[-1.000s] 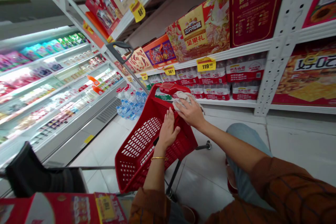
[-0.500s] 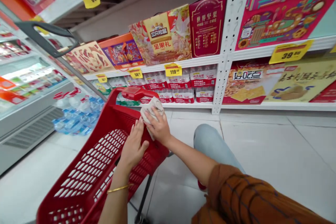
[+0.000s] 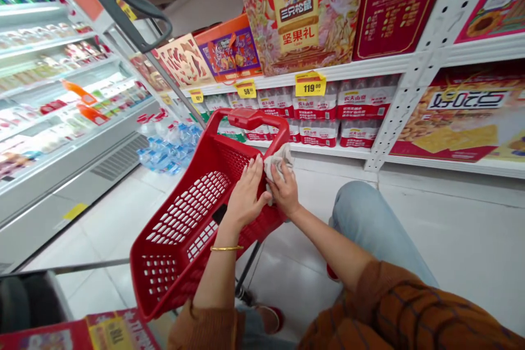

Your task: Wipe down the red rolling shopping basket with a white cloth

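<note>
A red plastic shopping basket (image 3: pixel 141 262) with slotted sides stands tilted in front of me on a wheeled frame, its red handle (image 3: pixel 246 115) at the far end. My right hand (image 3: pixel 284 188) presses a crumpled off-white cloth (image 3: pixel 283 159) against the basket's right rim, close to the handle. The fingers are bent over the cloth. On the inner side of that same rim, my left hand (image 3: pixel 246 197) lies with its fingers stretched out, the thumb near the cloth. A gold bracelet circles the left wrist.
Shelves with boxed snacks (image 3: pixel 303 16) and shrink-wrapped bottle packs (image 3: pixel 318 101) stand ahead. A grey loop handle (image 3: pixel 133 19) rises beyond the basket. Large water bottles (image 3: pixel 170 147) sit on the floor beside a refrigerated case (image 3: pixel 77 169). A red box (image 3: pixel 115 333) is at lower left.
The view has shifted left and down, so basket and shelves appear farther right. My right hand and the cloth remain at the rim; the left hand still lies flat beside them.
</note>
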Demonstrator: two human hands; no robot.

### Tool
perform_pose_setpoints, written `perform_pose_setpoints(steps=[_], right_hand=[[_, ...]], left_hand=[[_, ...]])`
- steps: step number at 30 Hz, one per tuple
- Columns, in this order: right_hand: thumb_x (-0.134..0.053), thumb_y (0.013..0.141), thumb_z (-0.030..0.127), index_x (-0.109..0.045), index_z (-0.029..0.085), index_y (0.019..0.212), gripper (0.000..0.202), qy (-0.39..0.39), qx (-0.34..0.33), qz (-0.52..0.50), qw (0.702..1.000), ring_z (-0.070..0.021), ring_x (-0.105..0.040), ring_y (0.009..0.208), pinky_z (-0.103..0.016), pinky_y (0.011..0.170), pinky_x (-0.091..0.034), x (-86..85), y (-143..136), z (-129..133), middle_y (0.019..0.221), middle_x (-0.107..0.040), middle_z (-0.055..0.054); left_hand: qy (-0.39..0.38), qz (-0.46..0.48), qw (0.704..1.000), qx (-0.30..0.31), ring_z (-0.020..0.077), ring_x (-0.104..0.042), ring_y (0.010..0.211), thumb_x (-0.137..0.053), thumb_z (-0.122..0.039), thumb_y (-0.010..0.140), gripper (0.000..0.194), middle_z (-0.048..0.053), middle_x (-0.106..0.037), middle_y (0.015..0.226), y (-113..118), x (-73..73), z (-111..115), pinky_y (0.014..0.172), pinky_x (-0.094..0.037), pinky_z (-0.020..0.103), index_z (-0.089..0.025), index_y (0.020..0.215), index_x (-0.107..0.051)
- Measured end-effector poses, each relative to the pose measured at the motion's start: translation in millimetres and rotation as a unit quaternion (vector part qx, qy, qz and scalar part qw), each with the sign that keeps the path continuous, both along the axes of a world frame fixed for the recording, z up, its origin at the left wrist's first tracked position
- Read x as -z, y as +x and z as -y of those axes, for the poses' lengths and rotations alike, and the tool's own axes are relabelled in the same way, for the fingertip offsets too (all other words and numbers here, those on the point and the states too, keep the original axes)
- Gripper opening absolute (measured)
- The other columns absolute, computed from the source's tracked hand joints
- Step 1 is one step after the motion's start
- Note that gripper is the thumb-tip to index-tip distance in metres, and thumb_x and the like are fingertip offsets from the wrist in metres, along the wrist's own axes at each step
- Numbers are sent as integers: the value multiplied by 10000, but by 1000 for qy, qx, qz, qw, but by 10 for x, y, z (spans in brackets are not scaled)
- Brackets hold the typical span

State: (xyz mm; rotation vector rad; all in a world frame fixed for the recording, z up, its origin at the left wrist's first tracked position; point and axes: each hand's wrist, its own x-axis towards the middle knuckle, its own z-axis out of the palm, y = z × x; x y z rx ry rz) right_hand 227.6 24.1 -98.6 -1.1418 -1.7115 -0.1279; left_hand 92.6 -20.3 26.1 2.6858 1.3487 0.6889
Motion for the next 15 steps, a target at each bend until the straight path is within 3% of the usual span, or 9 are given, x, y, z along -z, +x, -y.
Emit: perform_pose_setpoints(steps=[7, 15], right_hand=[[-568, 920, 223, -390, 340, 1482, 601, 32, -13, 35, 999, -278, -550, 1252, -444, 992, -521, 623, 25, 309, 1490, -465, -102], [-577, 905, 160, -536, 258, 1375, 482, 21, -47, 65, 997, -276, -434, 1361, -430, 1036, -506, 911, 56, 480, 1544, -381, -117]], left_hand=[[0, 2, 1000, -1, 303, -108, 1506, -141, -688, 955, 845, 171, -153, 1623, -31, 30, -30, 1204, -175, 507, -116, 1569, -38], [29, 2, 1000, -2, 309, -132, 1503, -145, -696, 949, 852, 176, -176, 1616, -71, 80, -17, 1198, -189, 527, -123, 1569, -36]])
